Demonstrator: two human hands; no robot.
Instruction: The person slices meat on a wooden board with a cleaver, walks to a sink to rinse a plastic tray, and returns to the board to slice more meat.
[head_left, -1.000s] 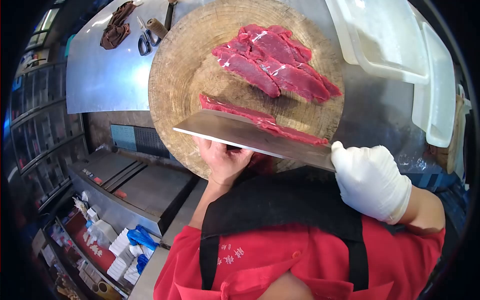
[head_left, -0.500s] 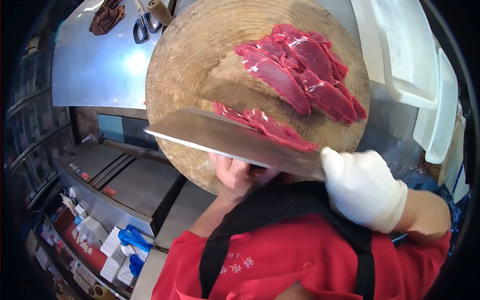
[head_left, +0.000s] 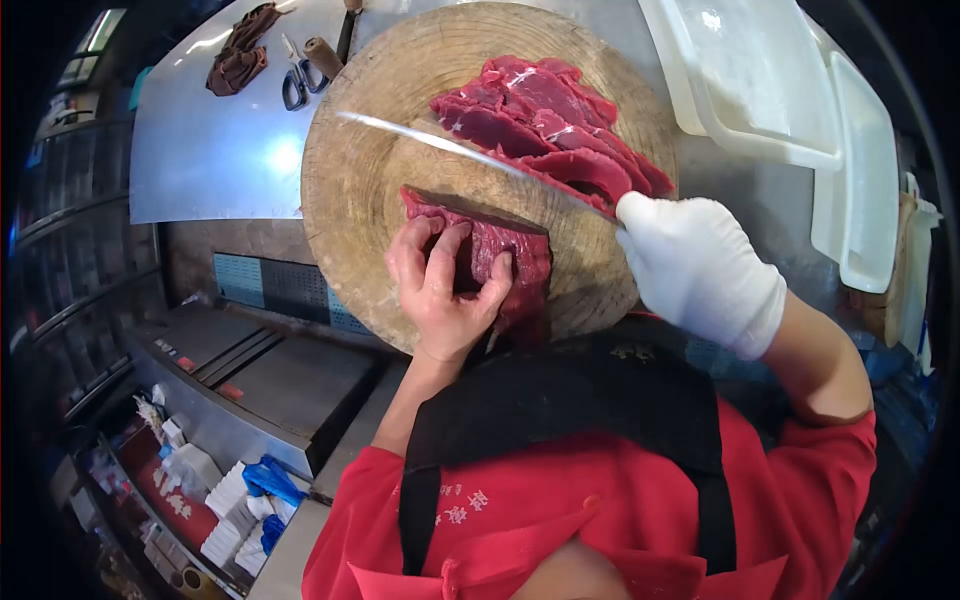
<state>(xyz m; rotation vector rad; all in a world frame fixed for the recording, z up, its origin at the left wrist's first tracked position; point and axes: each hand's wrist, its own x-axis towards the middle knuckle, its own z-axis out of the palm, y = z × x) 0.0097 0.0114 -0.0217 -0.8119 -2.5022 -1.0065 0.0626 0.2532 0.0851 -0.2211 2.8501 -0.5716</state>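
Note:
On a round wooden chopping block (head_left: 365, 170) lies a thick piece of red meat (head_left: 520, 262). My bare left hand (head_left: 440, 285) presses on it, fingers curled over its upper side. My right hand (head_left: 700, 265), in a white glove, is closed round the handle of a knife (head_left: 470, 152). The blade is seen nearly edge-on and points to the upper left, between the meat piece and a pile of sliced meat (head_left: 560, 115). Its handle is hidden in the glove.
Scissors (head_left: 294, 86), a roll of twine (head_left: 323, 58) and a brown cloth (head_left: 238, 70) lie on the metal table (head_left: 210, 160) at the upper left. White plastic tubs (head_left: 775, 100) stand at the right. Lower left is a metal cabinet (head_left: 290, 385).
The knife has moved up from over the meat piece to the sliced pile, uncovering my left hand and the piece. The block and pile appear shifted left in view.

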